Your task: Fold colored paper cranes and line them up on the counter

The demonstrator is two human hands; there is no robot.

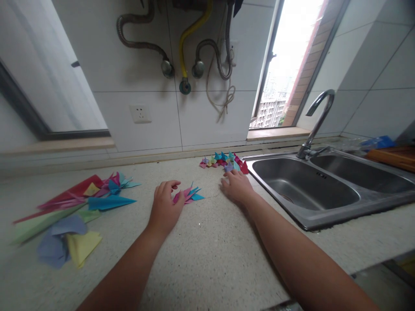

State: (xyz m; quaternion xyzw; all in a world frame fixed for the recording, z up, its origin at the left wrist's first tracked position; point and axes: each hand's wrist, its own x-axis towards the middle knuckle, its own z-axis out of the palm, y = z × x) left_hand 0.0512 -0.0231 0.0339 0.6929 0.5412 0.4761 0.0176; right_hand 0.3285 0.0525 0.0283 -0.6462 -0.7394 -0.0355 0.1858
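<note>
On the countertop, my left hand [166, 203] rests beside a small group of pink and blue folded papers [191, 195], its thumb side against the pink part. Its fingers are loosely curved and apart from the thumb. My right hand [237, 186] is stretched forward over the near edge of a cluster of small folded paper pieces [222, 160] in pink, blue, yellow, red and lavender. Its fingertips are by a lavender piece [228, 167]; whether they touch it is hard to make out. I see nothing gripped in either hand.
Larger folded papers lie at the left, among them a blue paper plane [112, 202], a crumpled lavender sheet [55, 244] and a yellow one [83, 247]. At the right is a steel double sink [301, 220] with a curved faucet [320, 116]. Hoses and a socket [140, 114] are on the tiled wall.
</note>
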